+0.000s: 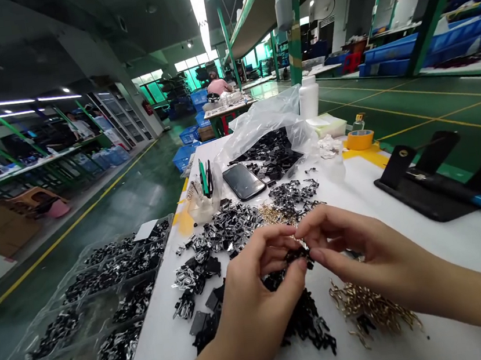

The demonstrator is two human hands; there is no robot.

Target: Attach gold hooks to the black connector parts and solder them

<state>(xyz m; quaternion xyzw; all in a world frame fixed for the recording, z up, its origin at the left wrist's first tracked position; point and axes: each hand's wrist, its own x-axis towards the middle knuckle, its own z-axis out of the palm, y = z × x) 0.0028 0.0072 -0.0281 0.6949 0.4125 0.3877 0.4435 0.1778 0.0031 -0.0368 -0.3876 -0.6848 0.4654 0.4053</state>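
My left hand (257,286) and my right hand (349,242) meet over the white table (450,247), fingertips pinched together on a small black plastic part (302,252). Under them lies a heap of black plastic parts (303,318). A pile of brass-coloured metal clips (372,307) lies beneath my right wrist. Silver metal clips (229,228) are spread just beyond my hands, with more brass pieces (273,214) next to them.
A phone (244,180) lies past the clips, beside an open plastic bag of black parts (274,149). A clear tray of sorted parts (108,313) stands at the left. A black jig (433,179), yellow tape roll (359,139) and white bottle (308,97) are at the right. A person sits far off.
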